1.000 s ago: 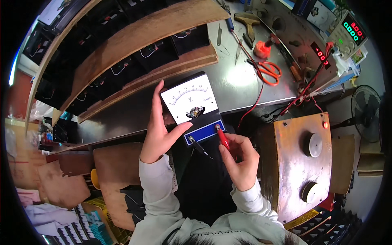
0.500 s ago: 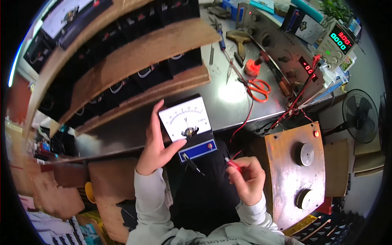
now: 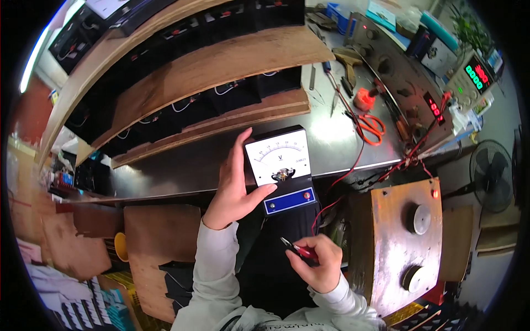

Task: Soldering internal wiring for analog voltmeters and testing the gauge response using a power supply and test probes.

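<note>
My left hand (image 3: 234, 190) is closed round the left side of an analog voltmeter (image 3: 280, 151), its thumb on the front beside the white dial. The meter has a black case and a blue terminal strip (image 3: 289, 201) with two screw posts, and neither post has a clip on it. Below the meter, my right hand (image 3: 320, 262) pinches a red alligator clip (image 3: 305, 251). A dark clip tip (image 3: 285, 243) sticks out at the same fingers, pointing up and left. A thin red wire (image 3: 326, 211) runs up from this hand toward the bench.
Wooden shelves (image 3: 221, 63) with black meters stand on the metal bench (image 3: 193, 165). Orange-handled scissors (image 3: 372, 129), a red bottle (image 3: 364, 99) and hand tools lie at the back right. A box with two round knobs (image 3: 406, 237) stands to my right, a fan (image 3: 491, 174) beyond it.
The black clip has come off the meter's left post and a dark clip is now at my right fingers. My right hand has moved left and down. The whole view has shifted.
</note>
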`<state>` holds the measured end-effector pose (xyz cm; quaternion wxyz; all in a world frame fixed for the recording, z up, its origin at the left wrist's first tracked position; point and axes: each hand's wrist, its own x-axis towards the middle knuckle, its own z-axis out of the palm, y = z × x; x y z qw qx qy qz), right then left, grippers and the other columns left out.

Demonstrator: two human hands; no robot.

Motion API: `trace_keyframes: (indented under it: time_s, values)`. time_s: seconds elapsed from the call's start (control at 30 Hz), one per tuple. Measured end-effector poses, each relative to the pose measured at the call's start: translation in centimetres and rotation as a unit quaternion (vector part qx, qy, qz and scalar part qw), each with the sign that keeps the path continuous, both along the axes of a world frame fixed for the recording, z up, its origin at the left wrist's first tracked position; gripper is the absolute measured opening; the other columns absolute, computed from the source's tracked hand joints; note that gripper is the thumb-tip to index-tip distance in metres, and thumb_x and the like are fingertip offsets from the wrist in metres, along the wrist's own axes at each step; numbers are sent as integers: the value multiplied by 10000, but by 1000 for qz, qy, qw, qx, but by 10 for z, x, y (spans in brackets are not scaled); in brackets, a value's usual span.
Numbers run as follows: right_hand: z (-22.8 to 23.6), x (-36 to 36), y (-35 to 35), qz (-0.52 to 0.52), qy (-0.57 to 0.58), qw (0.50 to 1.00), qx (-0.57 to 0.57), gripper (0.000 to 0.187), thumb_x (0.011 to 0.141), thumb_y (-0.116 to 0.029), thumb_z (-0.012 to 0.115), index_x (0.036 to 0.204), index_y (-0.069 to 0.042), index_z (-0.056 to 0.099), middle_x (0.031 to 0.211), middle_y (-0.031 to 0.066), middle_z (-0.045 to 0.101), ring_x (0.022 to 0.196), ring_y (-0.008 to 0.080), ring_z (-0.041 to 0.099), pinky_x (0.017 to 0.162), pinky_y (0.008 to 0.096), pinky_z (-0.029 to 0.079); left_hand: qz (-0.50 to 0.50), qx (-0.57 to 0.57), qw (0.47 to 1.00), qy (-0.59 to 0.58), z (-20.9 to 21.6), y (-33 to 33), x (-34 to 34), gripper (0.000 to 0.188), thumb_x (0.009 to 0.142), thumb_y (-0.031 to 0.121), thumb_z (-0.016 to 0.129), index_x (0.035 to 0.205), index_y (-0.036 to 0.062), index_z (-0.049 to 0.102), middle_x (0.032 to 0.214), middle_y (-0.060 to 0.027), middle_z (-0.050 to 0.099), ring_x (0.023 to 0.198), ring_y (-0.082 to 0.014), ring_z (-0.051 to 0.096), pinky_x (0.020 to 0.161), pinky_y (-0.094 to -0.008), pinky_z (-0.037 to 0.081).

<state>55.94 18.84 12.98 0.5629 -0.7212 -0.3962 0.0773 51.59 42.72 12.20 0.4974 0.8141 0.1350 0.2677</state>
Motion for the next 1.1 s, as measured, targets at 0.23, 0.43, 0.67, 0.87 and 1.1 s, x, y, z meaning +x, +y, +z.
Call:
trace_keyframes:
  time_s: [0.23,0.43,0.67,0.87,1.1]
  values:
    - [-21,3,-29,5,24,990,-137,241,707,-106,883,918,-56,776,676,84,648,575,200,598,543,302,474,-27,43,999,2,5,4,1,1028,792,49,796,1592,101,152,1519,-197,337,1354,-306,445,975,-379,535]
    - [-17,-3,-15,16,-51,988,-147,294,680,-89,891,941,-51,760,729,99,659,600,210,611,556,314,479,122,83,989,8,-2,-16,-40,1090,682,261,843,1569,75,237,1375,-237,496,1239,-427,499,1041,-482,391]
    - [-84,37,-90,-47,1,974,-222,155,821,-32,803,916,18,691,730,-22,591,660,41,472,589,186,385,405,189,894,6,-29,-88,-167,791,594,279,850,1301,49,579,1179,-146,533,1092,-322,515,963,-431,388]
    - [-72,30,-57,-8,-31,963,-266,149,844,-61,790,909,28,689,680,-31,532,623,43,409,542,205,329,594,200,710,321,-98,-50,-254,813,568,234,802,1320,76,538,1123,-153,525,1083,-354,503,924,-457,401]
    - [-71,31,-27,22,-83,983,-164,225,705,-58,859,870,20,728,626,36,551,532,102,460,499,270,377,540,42,619,569,-129,8,-294,790,639,451,828,1328,195,539,1250,-131,615,1197,-281,570,939,-564,427]
